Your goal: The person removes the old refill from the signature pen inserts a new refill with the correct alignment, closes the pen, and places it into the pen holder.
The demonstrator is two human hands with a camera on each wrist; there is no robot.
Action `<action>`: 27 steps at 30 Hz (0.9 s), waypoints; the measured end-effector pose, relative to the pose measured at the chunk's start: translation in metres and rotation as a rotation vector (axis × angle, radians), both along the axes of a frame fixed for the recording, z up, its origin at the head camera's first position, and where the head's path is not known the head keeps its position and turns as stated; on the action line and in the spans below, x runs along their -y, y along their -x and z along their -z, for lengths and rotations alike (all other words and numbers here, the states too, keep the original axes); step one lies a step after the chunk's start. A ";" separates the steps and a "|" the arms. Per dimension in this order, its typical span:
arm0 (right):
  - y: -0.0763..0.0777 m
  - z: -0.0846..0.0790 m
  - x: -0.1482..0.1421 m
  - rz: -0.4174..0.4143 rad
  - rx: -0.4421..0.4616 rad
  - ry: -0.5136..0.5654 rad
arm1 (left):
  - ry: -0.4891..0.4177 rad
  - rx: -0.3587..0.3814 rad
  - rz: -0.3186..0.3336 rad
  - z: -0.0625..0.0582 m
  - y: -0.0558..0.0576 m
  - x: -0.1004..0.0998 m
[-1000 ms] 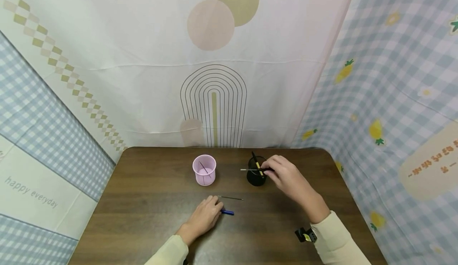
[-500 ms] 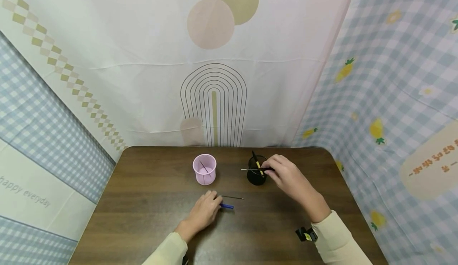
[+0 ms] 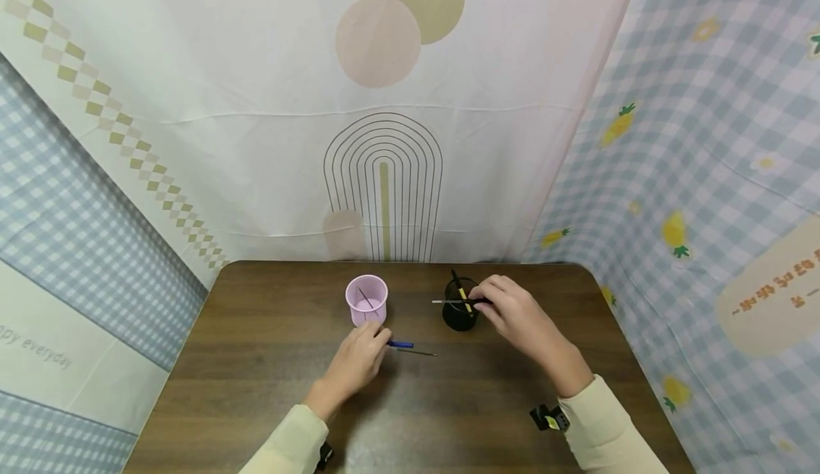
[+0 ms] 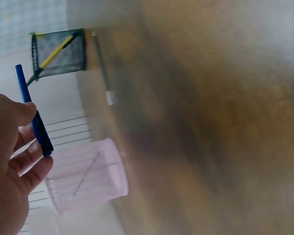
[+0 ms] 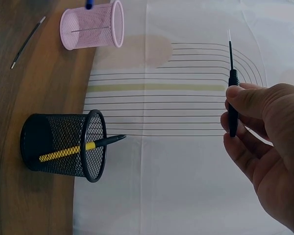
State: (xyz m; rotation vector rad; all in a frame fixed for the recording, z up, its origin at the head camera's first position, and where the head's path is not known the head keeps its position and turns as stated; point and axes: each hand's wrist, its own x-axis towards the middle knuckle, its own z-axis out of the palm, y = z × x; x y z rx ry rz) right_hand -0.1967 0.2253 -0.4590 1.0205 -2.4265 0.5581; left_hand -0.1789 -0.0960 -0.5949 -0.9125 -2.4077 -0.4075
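My left hand pinches a blue pen between thumb and fingers, above the table in front of the pink mesh cup. In the right wrist view only a tip of that pen shows. My right hand holds a slim black pen beside and above the black mesh cup; a thin rod with a pale end juts from it. A yellow and black pen leans inside the black cup. On the table lies a thin dark pen refill with a white end.
Another thin dark stick stands tilted in the pink cup. The brown wooden table ends at a patterned cloth hung behind it. A blue checked cloth hangs along the right side.
My left hand has risen with the blue pen and moved away from me, toward the pink cup. The right hand has stayed in place over the black cup.
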 end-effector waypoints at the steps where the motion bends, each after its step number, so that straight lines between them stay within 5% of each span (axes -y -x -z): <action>1: 0.000 0.000 0.000 0.000 -0.002 0.002 | -0.003 -0.005 0.002 -0.003 0.001 0.000; 27: -0.001 -0.002 0.005 -0.007 0.000 -0.019 | -0.074 -0.041 0.004 -0.071 0.013 0.001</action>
